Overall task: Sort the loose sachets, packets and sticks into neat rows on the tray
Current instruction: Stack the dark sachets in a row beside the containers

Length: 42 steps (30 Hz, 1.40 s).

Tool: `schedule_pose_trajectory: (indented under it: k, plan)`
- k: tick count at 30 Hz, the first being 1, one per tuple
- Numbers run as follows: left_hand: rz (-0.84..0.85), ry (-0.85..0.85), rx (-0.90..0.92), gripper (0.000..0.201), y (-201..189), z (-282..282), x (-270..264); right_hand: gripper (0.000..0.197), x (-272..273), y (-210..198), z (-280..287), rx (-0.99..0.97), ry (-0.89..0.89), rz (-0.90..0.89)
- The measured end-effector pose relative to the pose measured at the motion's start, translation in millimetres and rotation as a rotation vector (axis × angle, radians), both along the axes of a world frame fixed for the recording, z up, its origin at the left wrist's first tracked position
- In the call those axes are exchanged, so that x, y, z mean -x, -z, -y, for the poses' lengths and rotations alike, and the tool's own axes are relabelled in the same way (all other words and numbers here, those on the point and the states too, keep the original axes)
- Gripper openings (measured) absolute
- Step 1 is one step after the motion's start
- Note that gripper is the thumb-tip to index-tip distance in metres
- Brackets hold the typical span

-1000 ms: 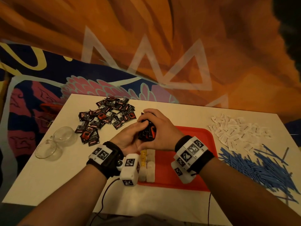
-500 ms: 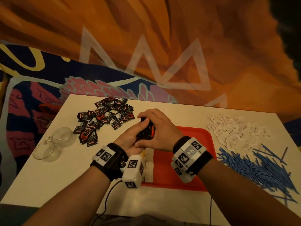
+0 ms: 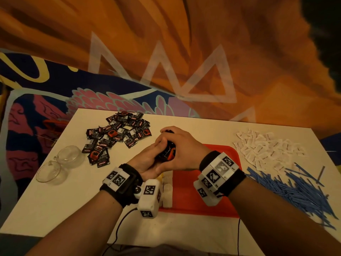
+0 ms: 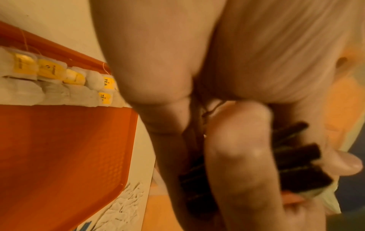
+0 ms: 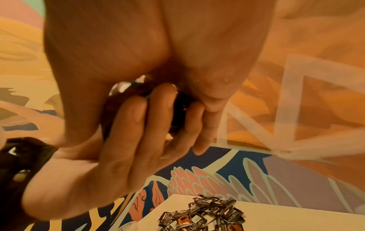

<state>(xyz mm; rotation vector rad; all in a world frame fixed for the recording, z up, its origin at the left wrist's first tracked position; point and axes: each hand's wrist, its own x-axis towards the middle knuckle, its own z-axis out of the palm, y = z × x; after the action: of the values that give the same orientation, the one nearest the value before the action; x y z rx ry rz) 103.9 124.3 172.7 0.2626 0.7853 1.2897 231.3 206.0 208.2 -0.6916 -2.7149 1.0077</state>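
Both hands meet above the far left corner of the red tray point(image 3: 186, 191). Between them sits a stack of black sachets point(image 3: 167, 151) with red print. My left hand point(image 3: 147, 157) cups the stack from the left and below, fingers against its side. My right hand point(image 3: 180, 146) curls over it from the right and top. The left wrist view shows the stack's point(image 4: 296, 156) dark edges squeezed between the fingers. The right wrist view shows the left hand's fingers point(image 5: 134, 129) pressed on the dark bundle point(image 5: 177, 109). Two rows of tea bags point(image 4: 59, 81) line the tray's left edge.
A loose pile of black sachets point(image 3: 118, 133) lies at the far left of the white table. Two clear glass cups point(image 3: 60, 163) stand at its left edge. White packets point(image 3: 265, 146) are heaped far right, with blue sticks point(image 3: 295, 187) in front of them.
Both hands stay clasped round the stack and shift a little toward the far left. The left fingers have closed in against the stack's side.
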Motion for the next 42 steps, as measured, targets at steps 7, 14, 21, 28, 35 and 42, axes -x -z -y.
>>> schedule_pose_trajectory:
  k: [7,14,21,28,35,42]
  plan:
    - [0.07,0.076,-0.014,0.047,-7,-1,-4,0.093,-3,1,4,-0.011,0.027,0.036]
    - [-0.185,0.055,0.204,0.014,-14,-20,-15,0.131,-15,12,-7,0.016,0.089,0.132]
    - [-0.474,-0.092,0.184,0.013,-3,-35,-19,0.058,-34,41,-18,0.497,0.625,-0.23]
    - [-0.707,-0.207,0.094,0.027,16,-45,-33,0.009,-44,57,-28,0.778,0.68,-0.382]
    - [-0.64,-0.249,0.081,0.016,20,-53,-40,0.015,-55,70,-34,0.678,0.519,-0.32]
    - [-0.467,-0.219,0.192,0.008,34,-46,-42,0.022,-57,89,-37,0.738,0.474,-0.266]
